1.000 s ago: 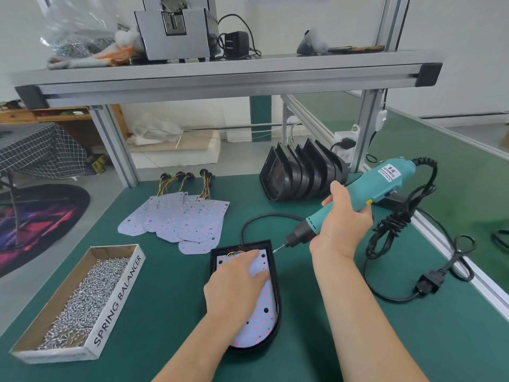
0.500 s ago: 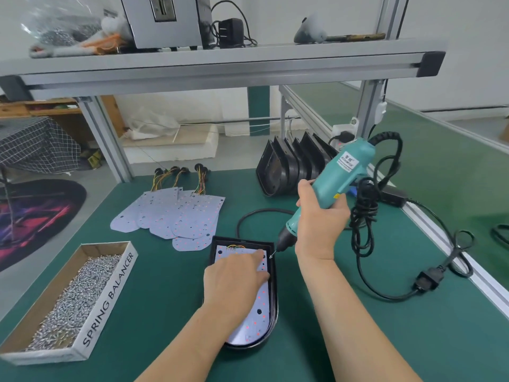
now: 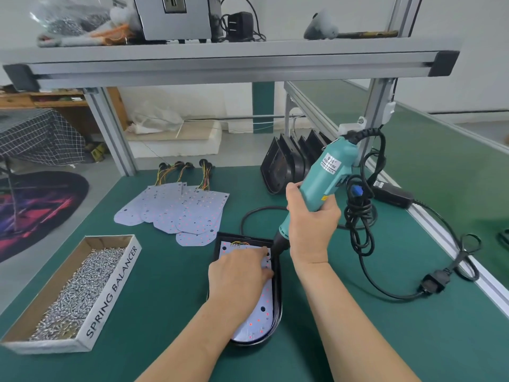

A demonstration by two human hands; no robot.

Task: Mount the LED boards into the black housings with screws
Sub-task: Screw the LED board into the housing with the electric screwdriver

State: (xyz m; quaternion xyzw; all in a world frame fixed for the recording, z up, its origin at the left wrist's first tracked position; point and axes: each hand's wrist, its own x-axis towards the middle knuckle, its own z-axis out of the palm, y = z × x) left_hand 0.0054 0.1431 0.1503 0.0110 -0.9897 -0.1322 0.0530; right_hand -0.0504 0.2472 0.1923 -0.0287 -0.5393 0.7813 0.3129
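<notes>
**A:** How is the scene lit?

**B:** Brightly and evenly, with soft, diffuse light and no lamp visible. Only faint shadows lie on the green table under the arms.

**A:** Any glare or blur?

**B:** A thin sheen runs along the black housing at its curved rim. The centre is fairly sharp, though the left hand looks slightly soft. The wide lens bows the shelf rail and stretches the corners.

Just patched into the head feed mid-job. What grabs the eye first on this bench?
The teal electric screwdriver, gripped in the right hand, stands out at centre, its tip down at the far right corner of the LED board seated in the black housing. The left hand presses on that board. At the left sits a cardboard box of screws, with spare LED boards fanned out behind it.
</notes>
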